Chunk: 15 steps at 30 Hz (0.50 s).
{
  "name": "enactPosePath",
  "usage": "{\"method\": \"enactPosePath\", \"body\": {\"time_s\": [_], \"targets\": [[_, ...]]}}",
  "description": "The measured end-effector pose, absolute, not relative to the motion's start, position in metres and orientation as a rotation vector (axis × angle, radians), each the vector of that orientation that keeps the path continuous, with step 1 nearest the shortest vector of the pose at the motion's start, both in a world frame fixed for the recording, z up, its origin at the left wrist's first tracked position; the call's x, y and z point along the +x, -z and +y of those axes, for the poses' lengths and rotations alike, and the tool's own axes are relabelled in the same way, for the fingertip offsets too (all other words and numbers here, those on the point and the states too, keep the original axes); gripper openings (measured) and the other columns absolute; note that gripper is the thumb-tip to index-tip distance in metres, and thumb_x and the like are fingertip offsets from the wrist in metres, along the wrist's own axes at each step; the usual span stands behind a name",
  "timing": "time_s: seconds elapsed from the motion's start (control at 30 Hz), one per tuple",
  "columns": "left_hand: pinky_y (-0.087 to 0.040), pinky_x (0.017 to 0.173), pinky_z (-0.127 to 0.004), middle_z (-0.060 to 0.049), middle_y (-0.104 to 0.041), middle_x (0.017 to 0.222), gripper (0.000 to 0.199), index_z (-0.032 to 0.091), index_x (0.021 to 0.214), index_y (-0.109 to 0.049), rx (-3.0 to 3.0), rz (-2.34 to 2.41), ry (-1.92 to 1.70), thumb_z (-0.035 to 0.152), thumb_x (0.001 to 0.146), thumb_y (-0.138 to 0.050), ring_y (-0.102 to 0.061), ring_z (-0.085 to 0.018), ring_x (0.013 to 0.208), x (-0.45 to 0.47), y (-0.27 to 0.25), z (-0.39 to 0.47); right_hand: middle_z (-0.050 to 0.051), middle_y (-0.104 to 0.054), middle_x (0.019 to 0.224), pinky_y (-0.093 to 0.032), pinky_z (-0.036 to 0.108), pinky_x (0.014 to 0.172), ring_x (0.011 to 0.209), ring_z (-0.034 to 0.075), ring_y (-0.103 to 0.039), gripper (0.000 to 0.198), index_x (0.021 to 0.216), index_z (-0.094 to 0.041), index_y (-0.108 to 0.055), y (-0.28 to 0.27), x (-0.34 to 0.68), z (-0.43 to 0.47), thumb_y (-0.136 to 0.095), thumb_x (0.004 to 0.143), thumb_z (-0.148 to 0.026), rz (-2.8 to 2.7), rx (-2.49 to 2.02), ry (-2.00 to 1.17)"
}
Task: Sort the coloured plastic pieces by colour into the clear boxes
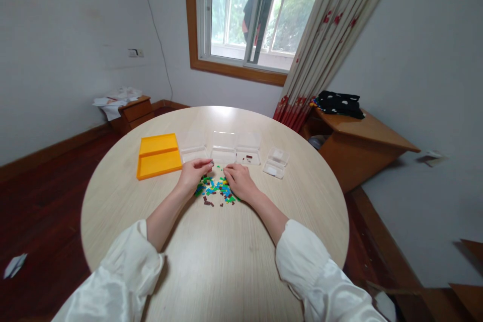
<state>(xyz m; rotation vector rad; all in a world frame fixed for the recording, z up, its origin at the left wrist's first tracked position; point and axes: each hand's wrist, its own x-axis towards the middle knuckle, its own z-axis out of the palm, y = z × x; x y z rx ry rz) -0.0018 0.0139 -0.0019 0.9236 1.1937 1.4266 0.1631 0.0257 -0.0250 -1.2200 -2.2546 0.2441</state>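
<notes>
The work looks early — a few dark pieces (249,157) sit in a clear box (257,159) toward the far edge of the table (226,261), most bricks (216,190) lie loose mid-table, the fingers of the left hand (194,173) pinch a tiny piece (212,163), and whether the right hand (240,181) holds anything is unclear.

Plastic bricks (215,189); clear, glossy plastic boxes (223,155); a smooth plastic case (159,164); a smooth wood-grain desk (219,266) with a faint sheen; shiny, satiny cloth sleeves (126,266); a matt cloth curtain (332,35).
</notes>
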Motion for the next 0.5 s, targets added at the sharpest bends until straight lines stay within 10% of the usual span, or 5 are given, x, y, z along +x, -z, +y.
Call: {"method": "enactPosePath", "body": {"time_s": [0.5], "targets": [[-0.050,0.072,-0.032,-0.004,-0.068,0.069,0.044,0.014,0.073,-0.071,1.012,1.130,-1.397,0.038,0.039,-0.084,-0.062,-0.016,0.068,0.002,0.001,0.010,0.010,-0.067,0.092,-0.044,0.032,0.084,0.088,0.019,-0.059,0.021,0.081,-0.014,-0.068,0.035,0.182,0.046,-0.050,0.080,-0.004,-2.146,-1.265,-0.219]]}}
